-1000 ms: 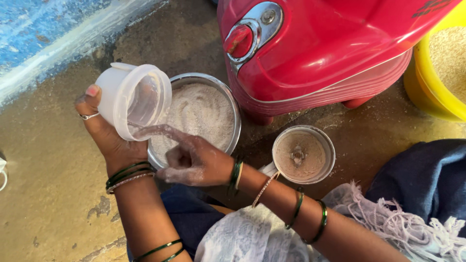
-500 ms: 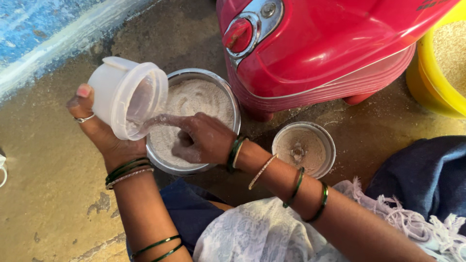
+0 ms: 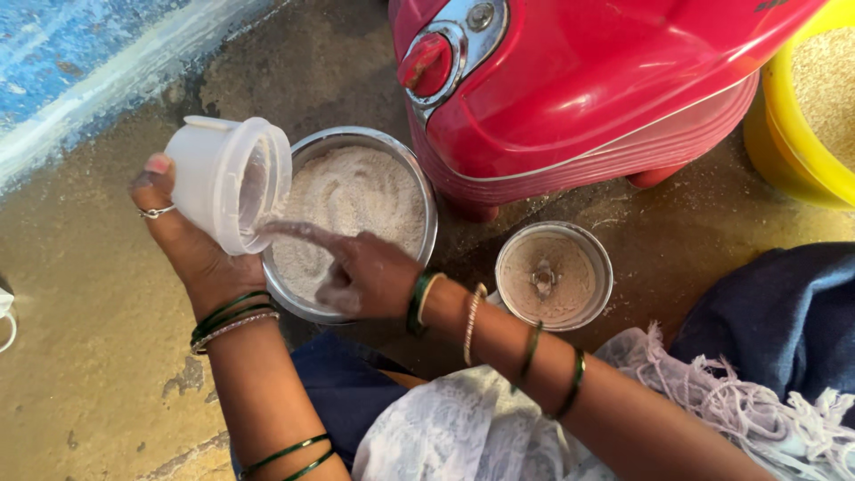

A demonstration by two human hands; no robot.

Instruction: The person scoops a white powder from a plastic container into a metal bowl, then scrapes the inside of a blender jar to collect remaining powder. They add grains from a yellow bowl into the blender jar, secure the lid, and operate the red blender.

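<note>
The clear plastic lid-cup [image 3: 230,183] is held tipped on its side, mouth turned toward the right hand, its rim hanging just over the near-left edge of the steel bowl [image 3: 419,191] full of whitish flour. Left hand [image 3: 183,245] grips it from behind w/ thumb over the closed end and fingers wrapped under, ring showing. Right hand [image 3: 361,272] has changed most: a sec ago its flour-dusted fingers lay flat over the bowl just below the cup, then curled w/ the index going toward the mouth; now the index is stretched out and its tip is at or just inside the cup's rim, other fingers loosely folded, holding nothing. Cup itself sits a bit further tilted and slightly lower-right than before, closer to the bowl. Judging by that, the person is prob. wiping the powder that clings inside the cup down into the bowl, so the emptying is nearly done and only residue is left; can't tell thru the cloudy plastic how much still sticks. Beyond the right wrist, well apart from both hands, stands the small grinder jar [image 3: 554,276] on the floor, open, blade visible, walls dusted brownish. Behind the bowl, touching or nearly so, the red mixer base [image 3: 579,89] w/ its knob. Far right of the hands, a yellow tub [image 3: 784,134] of grain. Floor [image 3: 80,356] is rough, flour-strewn.
</note>
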